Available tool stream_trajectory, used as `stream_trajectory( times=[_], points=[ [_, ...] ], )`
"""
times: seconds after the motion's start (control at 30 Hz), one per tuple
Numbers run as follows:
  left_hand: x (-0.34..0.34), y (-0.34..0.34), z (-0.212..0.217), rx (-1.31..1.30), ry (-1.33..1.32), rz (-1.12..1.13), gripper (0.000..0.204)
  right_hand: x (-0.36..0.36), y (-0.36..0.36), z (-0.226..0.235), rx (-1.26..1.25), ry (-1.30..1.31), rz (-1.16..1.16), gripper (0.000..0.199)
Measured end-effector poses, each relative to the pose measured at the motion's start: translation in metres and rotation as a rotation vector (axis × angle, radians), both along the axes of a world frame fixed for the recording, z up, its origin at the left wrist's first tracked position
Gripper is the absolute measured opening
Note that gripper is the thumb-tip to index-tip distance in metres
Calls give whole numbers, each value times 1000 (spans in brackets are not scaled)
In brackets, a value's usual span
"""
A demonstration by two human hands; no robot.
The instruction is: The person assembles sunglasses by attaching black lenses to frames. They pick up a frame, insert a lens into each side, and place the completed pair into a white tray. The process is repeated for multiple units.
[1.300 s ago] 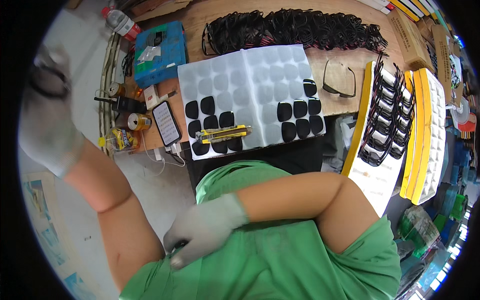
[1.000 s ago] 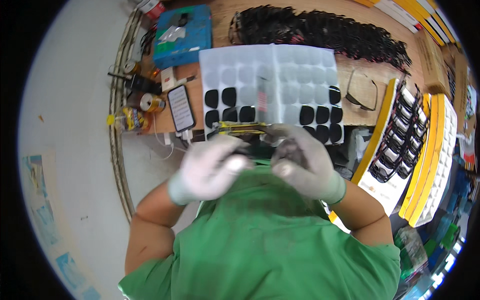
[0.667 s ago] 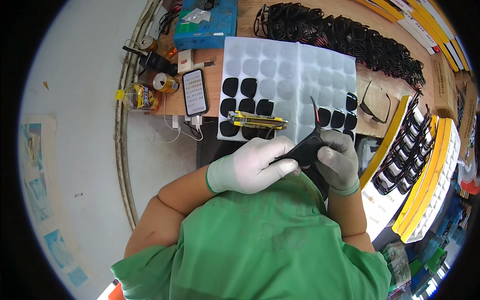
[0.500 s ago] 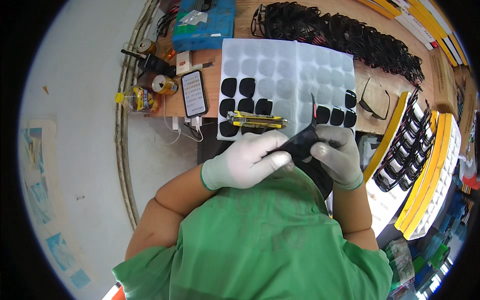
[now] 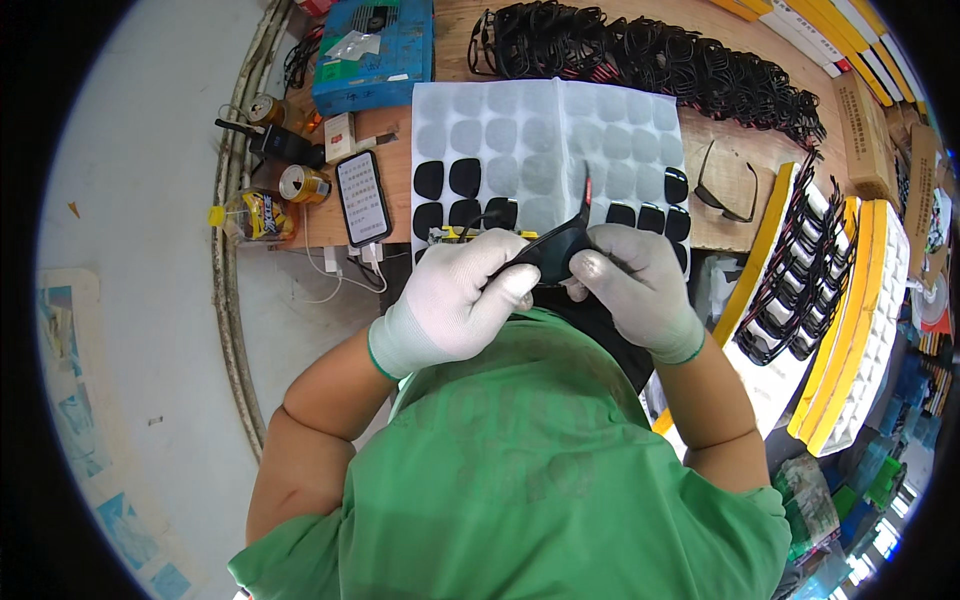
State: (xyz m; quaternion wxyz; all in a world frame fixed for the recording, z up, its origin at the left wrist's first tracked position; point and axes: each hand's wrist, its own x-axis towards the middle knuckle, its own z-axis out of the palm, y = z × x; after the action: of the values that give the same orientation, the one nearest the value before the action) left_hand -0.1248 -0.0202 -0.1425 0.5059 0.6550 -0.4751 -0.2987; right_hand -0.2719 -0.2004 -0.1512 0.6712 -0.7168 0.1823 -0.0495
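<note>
Both my hands wear white gloves and hold a pair of black sunglasses (image 5: pixel 563 257) over the near edge of a white sheet. My left hand (image 5: pixel 455 292) pinches the left side of the frame between thumb and fingers. At the other side, my right hand (image 5: pixel 642 288) grips the frame, its thumb against the dark front. One temple with a red mark points up and away from me. Dark lenses (image 5: pixel 465 178) lie in rows on the sheet (image 5: pixel 545 100), which has many grey lens-shaped marks. A yellow utility knife (image 5: pixel 450 236) is partly hidden behind my left hand.
A long pile of black glasses frames (image 5: pixel 650 60) lines the far side. Single glasses (image 5: pixel 722 190) lie right of the sheet. More frames (image 5: pixel 795 270) rest on a yellow-edged white tray at right. A phone (image 5: pixel 363 198), cans, bottle and blue box (image 5: pixel 372 60) stand left.
The sunglasses and both hands have moved slightly away from me, over the sheet's near edge. My left hand now covers part of the knife. The whole view has shifted a little.
</note>
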Motion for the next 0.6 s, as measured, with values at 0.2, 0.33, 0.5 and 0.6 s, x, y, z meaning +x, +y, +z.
stream_trajectory(
  times=[0.2, 0.33, 0.5, 0.6],
  points=[
    [6, -12, 15, 107, -72, 11, 18, 0, -17, 7, -349, -39, 106, 30],
    [12, -11, 17, 194, -121, 3, 19, 3, -8, 0, -130, -35, 39, 28],
    [8, -19, 10, 130, -30, -19, 29, 7, 2, 11, -183, -16, -44, 25],
    [3, -23, 9, 99, -116, 0, 32, 10, -5, 0, 26, 35, 21, 24]
  ],
)
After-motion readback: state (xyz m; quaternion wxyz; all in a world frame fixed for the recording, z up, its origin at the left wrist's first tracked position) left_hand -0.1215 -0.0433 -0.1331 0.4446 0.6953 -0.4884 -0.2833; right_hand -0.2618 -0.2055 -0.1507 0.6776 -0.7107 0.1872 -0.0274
